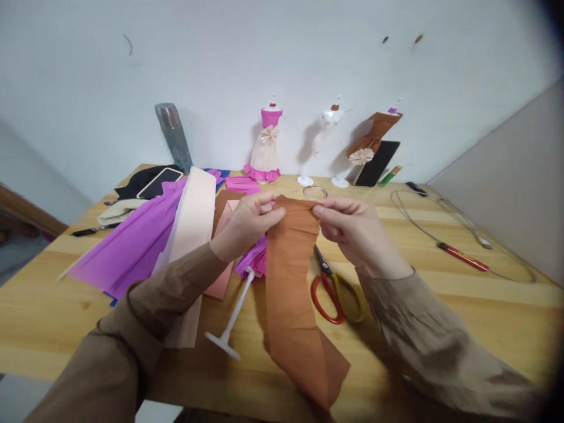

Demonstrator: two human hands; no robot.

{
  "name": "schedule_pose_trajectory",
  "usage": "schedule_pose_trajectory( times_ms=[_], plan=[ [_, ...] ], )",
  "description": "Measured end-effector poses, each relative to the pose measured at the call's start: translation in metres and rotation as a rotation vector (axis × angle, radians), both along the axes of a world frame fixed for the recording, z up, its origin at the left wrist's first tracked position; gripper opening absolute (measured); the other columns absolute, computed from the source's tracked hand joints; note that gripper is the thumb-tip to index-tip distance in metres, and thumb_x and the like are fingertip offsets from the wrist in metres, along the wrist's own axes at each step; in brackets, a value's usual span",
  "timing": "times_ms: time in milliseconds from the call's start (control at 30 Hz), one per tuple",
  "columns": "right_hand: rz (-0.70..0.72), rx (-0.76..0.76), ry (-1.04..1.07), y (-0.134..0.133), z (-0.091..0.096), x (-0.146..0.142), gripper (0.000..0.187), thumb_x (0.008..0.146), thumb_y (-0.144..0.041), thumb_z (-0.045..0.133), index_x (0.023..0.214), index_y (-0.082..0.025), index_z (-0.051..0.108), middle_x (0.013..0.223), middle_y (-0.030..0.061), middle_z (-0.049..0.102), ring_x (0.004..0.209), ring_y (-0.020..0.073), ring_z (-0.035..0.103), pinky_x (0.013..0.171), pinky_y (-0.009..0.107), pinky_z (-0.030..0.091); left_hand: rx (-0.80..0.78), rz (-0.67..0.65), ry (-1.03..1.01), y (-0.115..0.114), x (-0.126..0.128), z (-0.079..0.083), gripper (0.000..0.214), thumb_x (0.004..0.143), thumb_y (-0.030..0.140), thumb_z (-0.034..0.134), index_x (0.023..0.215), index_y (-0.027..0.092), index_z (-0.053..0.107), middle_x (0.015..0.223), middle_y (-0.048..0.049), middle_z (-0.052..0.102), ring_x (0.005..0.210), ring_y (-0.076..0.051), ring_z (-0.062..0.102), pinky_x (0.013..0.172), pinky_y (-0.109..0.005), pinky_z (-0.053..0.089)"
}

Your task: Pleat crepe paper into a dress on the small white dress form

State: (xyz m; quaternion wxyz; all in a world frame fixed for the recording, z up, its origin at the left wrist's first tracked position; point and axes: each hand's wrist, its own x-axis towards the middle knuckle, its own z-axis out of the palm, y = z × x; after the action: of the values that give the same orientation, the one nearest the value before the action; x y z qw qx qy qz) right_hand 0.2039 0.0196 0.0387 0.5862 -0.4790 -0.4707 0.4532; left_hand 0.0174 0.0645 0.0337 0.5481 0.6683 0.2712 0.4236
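Observation:
A long strip of brown crepe paper [291, 264] hangs between my hands, its lower end folded over near the table's front edge. My left hand [247, 223] pinches its top left corner, and my right hand [352, 229] pinches the top right corner. Behind the strip lies a small mannequin with a white stand [229, 329] and a purple ruffled skirt [255, 258]; the strip hides part of it. Scissors [332, 288] with one red and one yellow handle rest just right of the strip.
Purple crepe paper [132, 235] and cream paper [194, 217] lie at left. At the back stand a pink-and-cream dressed mannequin [267, 147], a bare white mannequin [328, 126], a brown-dressed mannequin [374, 132], and a bottle [174, 135]. A red-handled tool [462, 257] with a cable lies right.

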Motion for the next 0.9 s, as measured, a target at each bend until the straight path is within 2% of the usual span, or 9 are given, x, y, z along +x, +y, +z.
schedule_pose_trajectory(
  times_ms=[100, 233, 367, 467, 567, 667, 800, 900],
  plan=[
    [0.025, -0.074, 0.025, -0.004, 0.003, 0.002, 0.024, 0.056, -0.036, 0.088, 0.069, -0.021, 0.074, 0.044, -0.0038, 0.054, 0.035, 0.005, 0.032, 0.036, 0.023, 0.015, 0.048, 0.021, 0.037, -0.002, 0.001, -0.001, 0.026, 0.08, 0.023, 0.065, 0.103, 0.014, 0.071, 0.073, -0.0008, 0.067, 0.076, -0.018, 0.064, 0.077, -0.031, 0.05],
    [-0.059, -0.013, -0.069, -0.009, 0.004, 0.004, 0.021, 0.062, -0.033, 0.085, 0.076, -0.021, 0.077, 0.056, 0.0012, 0.067, 0.038, 0.0069, 0.042, 0.036, 0.023, 0.024, 0.113, 0.02, 0.058, -0.003, 0.001, -0.002, 0.032, 0.078, 0.021, 0.065, 0.109, 0.015, 0.071, 0.067, 0.0019, 0.063, 0.071, -0.015, 0.061, 0.074, -0.029, 0.05],
    [-0.108, 0.108, -0.149, -0.01, 0.001, 0.006, 0.011, 0.063, -0.028, 0.084, 0.07, -0.023, 0.076, 0.055, -0.0013, 0.063, 0.047, 0.0099, 0.048, 0.044, 0.025, 0.037, 0.108, -0.019, -0.041, -0.004, 0.001, -0.002, 0.017, 0.078, 0.022, 0.063, 0.089, 0.016, 0.074, 0.081, -0.0036, 0.071, 0.088, -0.019, 0.067, 0.085, -0.032, 0.051],
    [-0.125, 0.14, -0.176, -0.009, -0.001, 0.005, 0.013, 0.065, -0.031, 0.084, 0.071, -0.024, 0.075, 0.067, 0.0005, 0.068, 0.06, 0.0135, 0.056, 0.054, 0.028, 0.045, 0.068, -0.05, -0.034, -0.005, 0.0, -0.002, 0.012, 0.078, 0.023, 0.065, 0.085, 0.017, 0.073, 0.078, -0.0026, 0.071, 0.085, -0.02, 0.067, 0.08, -0.032, 0.053],
    [-0.065, 0.107, -0.135, -0.01, -0.002, 0.002, 0.018, 0.068, -0.038, 0.082, 0.074, -0.024, 0.072, 0.07, 0.0, 0.066, 0.061, 0.0136, 0.056, 0.056, 0.028, 0.046, 0.022, -0.07, -0.005, -0.006, -0.001, -0.001, 0.008, 0.077, 0.022, 0.069, 0.082, 0.017, 0.071, 0.07, -0.001, 0.068, 0.078, -0.02, 0.066, 0.072, -0.03, 0.053],
    [0.004, 0.071, -0.076, -0.01, -0.004, 0.0, 0.024, 0.068, -0.042, 0.082, 0.079, -0.023, 0.072, 0.074, 0.0007, 0.067, 0.062, 0.0137, 0.057, 0.056, 0.028, 0.045, -0.049, -0.104, -0.044, -0.007, -0.002, 0.001, 0.012, 0.079, 0.023, 0.068, 0.088, 0.015, 0.072, 0.073, -0.0027, 0.071, 0.077, -0.02, 0.067, 0.071, -0.031, 0.055],
    [-0.032, 0.072, -0.081, -0.007, -0.011, 0.0, 0.023, 0.066, -0.037, 0.084, 0.067, -0.021, 0.067, 0.059, -0.0027, 0.056, 0.051, 0.0099, 0.044, 0.049, 0.025, 0.035, -0.153, -0.131, -0.089, -0.006, -0.002, 0.001, 0.022, 0.078, 0.025, 0.07, 0.098, 0.015, 0.073, 0.078, -0.0045, 0.075, 0.077, -0.021, 0.071, 0.075, -0.035, 0.057],
    [-0.035, 0.082, -0.075, -0.004, -0.015, 0.001, 0.025, 0.068, -0.035, 0.082, 0.063, -0.021, 0.062, 0.056, -0.0036, 0.054, 0.051, 0.0096, 0.043, 0.049, 0.024, 0.034, -0.2, -0.158, -0.099, -0.004, -0.001, -0.001, 0.026, 0.077, 0.026, 0.072, 0.099, 0.014, 0.073, 0.077, -0.0042, 0.076, 0.077, -0.021, 0.072, 0.079, -0.038, 0.057]
  ],
)
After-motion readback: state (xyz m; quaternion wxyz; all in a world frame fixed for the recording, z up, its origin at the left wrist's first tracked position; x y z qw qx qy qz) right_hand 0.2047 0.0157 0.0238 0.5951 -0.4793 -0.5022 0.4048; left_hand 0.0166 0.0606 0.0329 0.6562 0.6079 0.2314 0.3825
